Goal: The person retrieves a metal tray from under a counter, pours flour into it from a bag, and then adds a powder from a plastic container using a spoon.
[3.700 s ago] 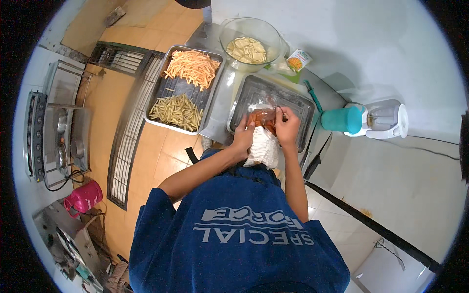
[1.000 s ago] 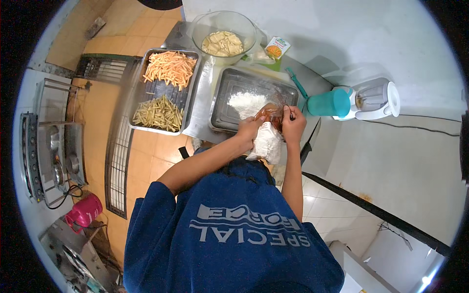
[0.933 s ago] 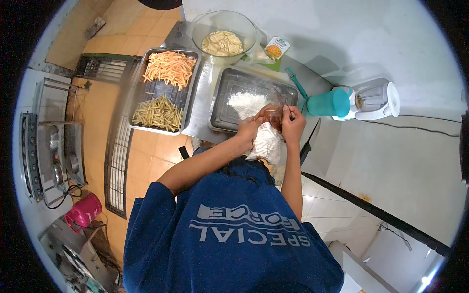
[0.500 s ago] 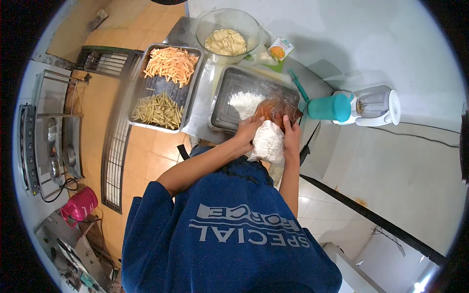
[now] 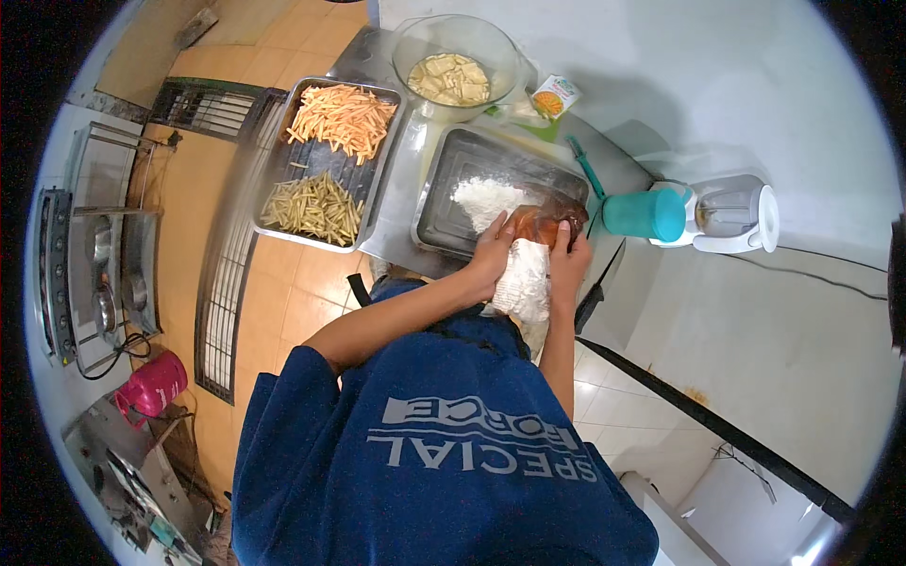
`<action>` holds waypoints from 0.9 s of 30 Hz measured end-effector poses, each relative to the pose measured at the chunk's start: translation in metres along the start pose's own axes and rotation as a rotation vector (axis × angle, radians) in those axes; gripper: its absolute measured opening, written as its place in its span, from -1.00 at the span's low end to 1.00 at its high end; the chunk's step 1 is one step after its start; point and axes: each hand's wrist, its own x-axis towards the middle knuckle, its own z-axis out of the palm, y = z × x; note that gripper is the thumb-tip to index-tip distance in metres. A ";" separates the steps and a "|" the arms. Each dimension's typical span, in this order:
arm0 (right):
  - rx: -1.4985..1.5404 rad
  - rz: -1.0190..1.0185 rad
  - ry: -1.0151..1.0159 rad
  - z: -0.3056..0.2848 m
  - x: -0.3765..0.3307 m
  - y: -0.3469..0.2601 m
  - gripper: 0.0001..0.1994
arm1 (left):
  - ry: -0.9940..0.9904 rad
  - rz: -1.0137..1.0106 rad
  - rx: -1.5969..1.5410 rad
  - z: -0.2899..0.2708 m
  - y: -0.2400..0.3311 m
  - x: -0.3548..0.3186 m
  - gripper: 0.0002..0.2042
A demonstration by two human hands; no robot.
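Head view; landmark for all places, the tray (image 5: 472, 156). Counter (image 5: 406, 170): bare metal strip, narrow, along the tray's left side, dividing it from the second tray (image 5: 330, 160). Tray floor: bare to the left of and beyond the powder (image 5: 489, 200), a white heap about the middle; near right part covered by bag and hand. Beyond the tray: bowl (image 5: 510, 57), glass, with pale slices (image 5: 448, 80); packet (image 5: 555, 96), just right of the bowl. Right of the tray: jug (image 5: 646, 215), turquoise, near its edge; blender (image 5: 741, 217), farther out. Second tray contents: orange sticks (image 5: 340, 118) at the far end, pale green sticks (image 5: 311, 209) at the near end, bare metal between.

Left hand (image 5: 489, 257): grasping the bag by its left side, thumb uppermost, forearm slanting in from the tray's near left. Right hand (image 5: 569, 257): grasping the bag's right side, thumb on the film, forearm nearly straight up from the tray's near side.

Bag (image 5: 522, 283): one, held across the tray's near edge. White, filled end towards the wearer, outside the tray; reddish-brown film end away, above the tray. Long axis near to far, far end leaning right. Mouth: direction cannot be told.
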 end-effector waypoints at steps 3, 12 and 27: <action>0.025 -0.083 -0.040 0.004 -0.001 -0.012 -0.68 | -0.054 0.056 -0.002 -0.012 -0.008 0.010 -0.51; 0.155 -0.065 0.016 0.027 -0.008 -0.029 -0.63 | 0.017 0.203 0.126 -0.027 -0.007 0.015 -0.57; 0.160 -0.066 0.013 0.049 -0.016 -0.031 -0.70 | -0.054 0.176 0.087 -0.043 0.009 0.015 -0.53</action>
